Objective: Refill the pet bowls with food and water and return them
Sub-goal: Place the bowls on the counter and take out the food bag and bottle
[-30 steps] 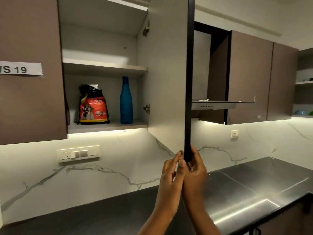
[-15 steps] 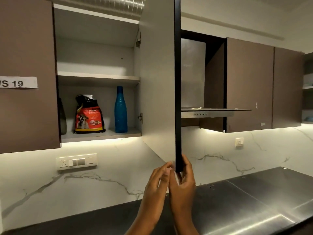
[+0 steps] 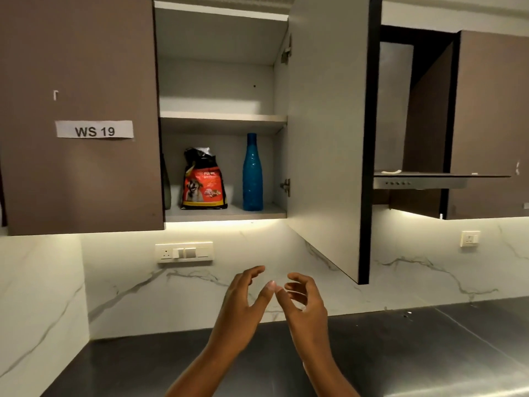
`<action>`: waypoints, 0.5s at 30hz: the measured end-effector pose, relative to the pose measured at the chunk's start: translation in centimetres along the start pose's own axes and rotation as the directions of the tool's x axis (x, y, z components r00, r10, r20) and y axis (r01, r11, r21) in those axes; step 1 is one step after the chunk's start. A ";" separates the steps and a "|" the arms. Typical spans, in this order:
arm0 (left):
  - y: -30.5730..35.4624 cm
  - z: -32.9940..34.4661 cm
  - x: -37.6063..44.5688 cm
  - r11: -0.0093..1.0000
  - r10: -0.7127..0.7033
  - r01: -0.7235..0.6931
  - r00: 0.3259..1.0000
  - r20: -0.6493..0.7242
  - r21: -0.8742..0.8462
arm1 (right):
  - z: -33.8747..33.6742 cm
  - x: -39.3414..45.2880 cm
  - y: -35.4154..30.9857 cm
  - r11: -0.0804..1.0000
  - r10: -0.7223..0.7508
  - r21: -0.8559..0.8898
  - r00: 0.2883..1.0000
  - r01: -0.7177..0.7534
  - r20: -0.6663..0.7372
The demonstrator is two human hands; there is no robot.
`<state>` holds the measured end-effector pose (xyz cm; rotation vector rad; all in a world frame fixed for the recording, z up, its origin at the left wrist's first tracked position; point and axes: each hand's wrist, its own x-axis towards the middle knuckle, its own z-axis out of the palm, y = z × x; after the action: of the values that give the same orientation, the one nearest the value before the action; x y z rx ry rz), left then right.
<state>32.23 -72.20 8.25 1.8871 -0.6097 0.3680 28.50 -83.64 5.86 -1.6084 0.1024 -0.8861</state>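
Observation:
An open wall cupboard holds a red and black bag of dog food point(image 3: 203, 181) on its lower shelf point(image 3: 226, 213), with a tall blue bottle point(image 3: 252, 173) upright to its right. The cupboard door point(image 3: 326, 133) stands swung out to the right. My left hand point(image 3: 244, 299) and my right hand point(image 3: 303, 300) hover side by side below the shelf, in front of the marble backsplash, fingers spread and holding nothing. No pet bowls are in view.
A closed brown door labelled WS 19 point(image 3: 94, 128) is left of the cupboard. A range hood point(image 3: 420, 180) sits right of the open door. A switch panel point(image 3: 184, 252) is on the wall. A dark steel counter point(image 3: 429, 353) runs below.
Both hands have let go of the cupboard door's lower edge and moved left, now open below the shelf. The view has shifted left toward the open cupboard.

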 end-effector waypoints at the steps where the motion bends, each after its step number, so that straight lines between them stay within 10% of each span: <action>1: -0.5 -1.0 0.4 1.000 0.000 0.001 1.000 -0.016 0.004 | 0.9 0.6 -0.5 1.000 -0.025 -0.013 0.999 0.025 0.027; 15: -7.3 -15.5 10.1 0.999 -0.022 0.015 0.990 -0.140 -0.051 | 15.9 8.0 -3.6 0.983 -0.172 -0.043 0.976 0.179 0.136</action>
<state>45.13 -58.10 13.83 1.8015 -0.5018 0.4650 41.99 -73.98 13.31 -1.7428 -0.1115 -0.9154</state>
